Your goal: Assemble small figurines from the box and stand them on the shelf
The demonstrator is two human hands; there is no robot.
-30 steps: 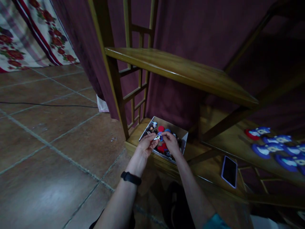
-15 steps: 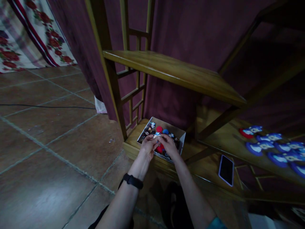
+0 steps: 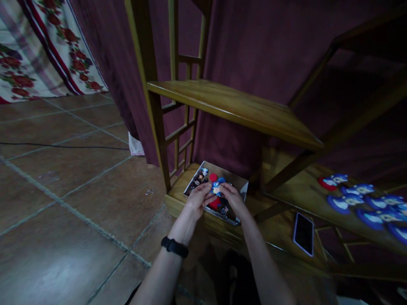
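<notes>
Above the white cardboard box (image 3: 243, 189), a small blue-and-white figurine (image 3: 216, 189) is pinched between both my hands. My left hand (image 3: 197, 199) grips its left side with closed fingertips, a black band on that wrist. On the opposite side, the fingers of my right hand (image 3: 234, 198) are closed on it too. Inside the box are several small dark and white figures (image 3: 199, 178), a red disc (image 3: 213, 177), a blue disc (image 3: 221, 180) and a red piece (image 3: 215, 203). My hands hide part of the contents.
The box rests on the lowest shelf, beneath a wooden shelf board (image 3: 235, 103). To the right, several blue-based figurines (image 3: 343, 202) and one red-based figurine (image 3: 332, 181) stand on another shelf. A phone (image 3: 303, 234) lies below them. A cable (image 3: 63, 146) crosses the tiled floor.
My hands have parted slightly and the figurine has turned, so more of its blue part shows between them. The view has shifted a little.
</notes>
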